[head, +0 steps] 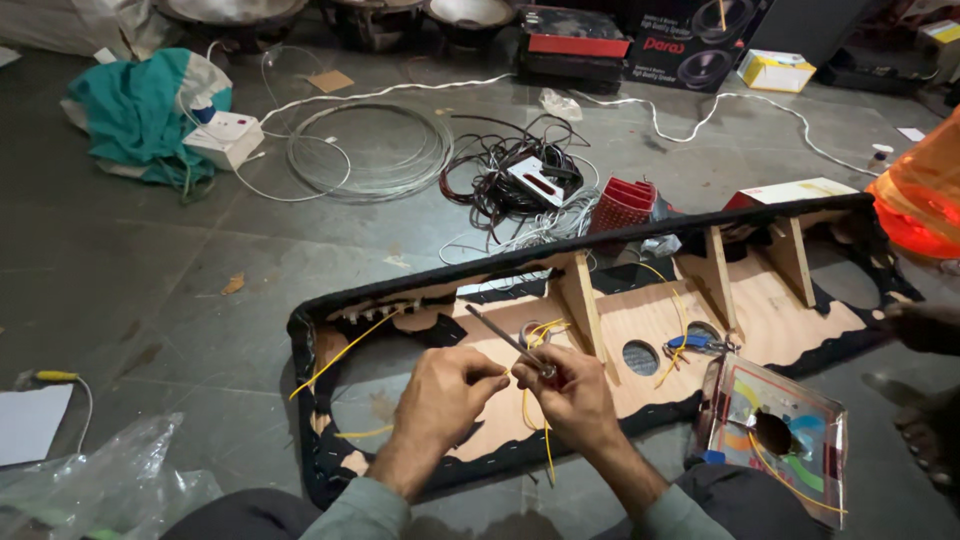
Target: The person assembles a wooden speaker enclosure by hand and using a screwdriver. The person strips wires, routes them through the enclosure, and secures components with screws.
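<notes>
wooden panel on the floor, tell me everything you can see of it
The wooden panel is a long, pale plywood board lying flat on the grey floor, edged in black fabric. Upright wooden ribs divide it into bays, and it has round cut-outs. Yellow wires run across it. The left hand and right hand work just above it with a thin metal tool. A colourful clear plate leans at its right end.

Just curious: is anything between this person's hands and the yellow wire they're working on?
Nothing visible. The left hand and right hand already meet at the yellow wire and a thin metal tool, above the wooden panel.
</notes>
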